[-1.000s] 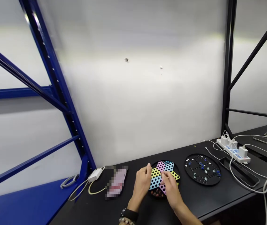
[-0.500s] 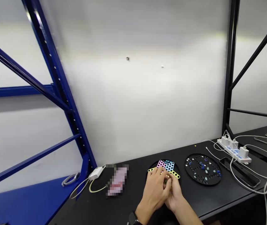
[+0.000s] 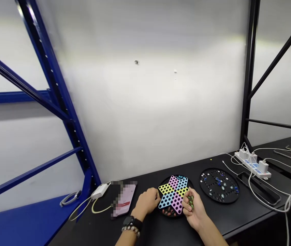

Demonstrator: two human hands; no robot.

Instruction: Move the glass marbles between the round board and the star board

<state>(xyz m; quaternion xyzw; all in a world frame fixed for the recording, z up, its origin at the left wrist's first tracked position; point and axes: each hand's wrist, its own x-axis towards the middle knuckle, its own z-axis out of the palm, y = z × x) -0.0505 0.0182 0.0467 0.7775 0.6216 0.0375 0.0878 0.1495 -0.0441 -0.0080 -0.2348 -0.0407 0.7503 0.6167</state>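
A round black Chinese checkers board (image 3: 171,194) with a pink, blue and yellow star full of holes lies on the table. Reddish-brown marbles (image 3: 169,212) rest in its near compartment, bluish ones (image 3: 180,177) in a far one. My right hand (image 3: 194,208) is closed around several green marbles (image 3: 190,203) at the board's right edge, palm turned partly up. At the left rim, my left hand (image 3: 148,201) has its fingers curled together; whatever they may hold is hidden.
To the right lies a second round black board (image 3: 220,186) with scattered blue, clear and white pieces. Farther right are a dark phone (image 3: 259,188), a power strip (image 3: 252,165) and loose white cables. A lit phone (image 3: 126,198) and a white adapter (image 3: 100,190) lie to the left.
My hands, together over the board before, have come apart. The left has moved left to the rim, the right stays at the right side with green marbles showing. The star is uncovered.
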